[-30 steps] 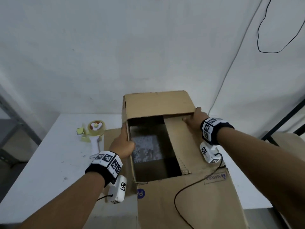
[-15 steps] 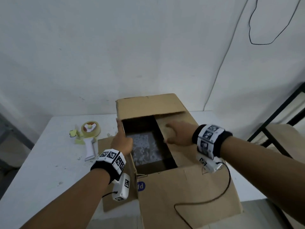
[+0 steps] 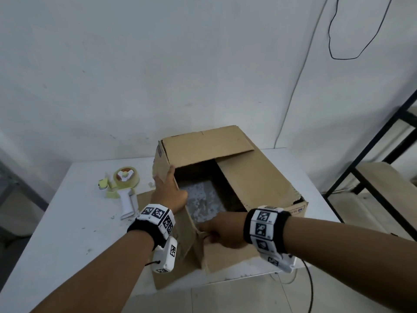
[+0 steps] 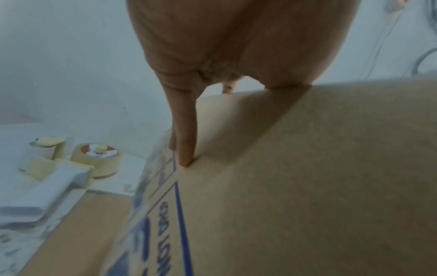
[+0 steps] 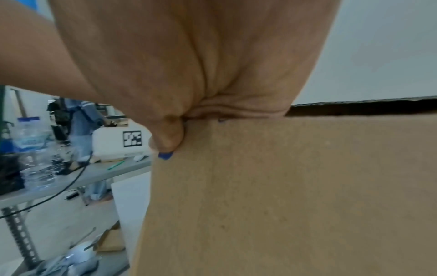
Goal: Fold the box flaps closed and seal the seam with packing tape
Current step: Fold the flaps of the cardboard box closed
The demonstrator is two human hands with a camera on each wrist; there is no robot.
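An open cardboard box (image 3: pixel 255 177) stands on the white table (image 3: pixel 67 222). Its far flap (image 3: pixel 207 145) and its right flap lie folded inward. My left hand (image 3: pixel 169 184) grips the top edge of the upright left flap (image 3: pixel 187 236); in the left wrist view one finger (image 4: pixel 184 130) runs down the flap's outer face (image 4: pixel 307 168). My right hand (image 3: pixel 209 231) grips the edge of the near flap (image 3: pixel 228 256) by its left corner, with the thumb (image 5: pixel 167 138) pressed on the cardboard (image 5: pixel 283 186). The yellow tape dispenser (image 3: pixel 123 186) lies on the table left of the box.
A flat cardboard sheet (image 3: pixel 144 197) lies under the box's left side. A black-framed bench (image 3: pixel 383 188) stands right of the table. A thin cable (image 3: pixel 293 98) hangs down the white wall behind. The right wrist view shows a shelf with a water bottle (image 5: pixel 33 149).
My right hand left the right flap, which now lies folded down, and came to the near flap's left corner. My left hand stayed on the left flap.
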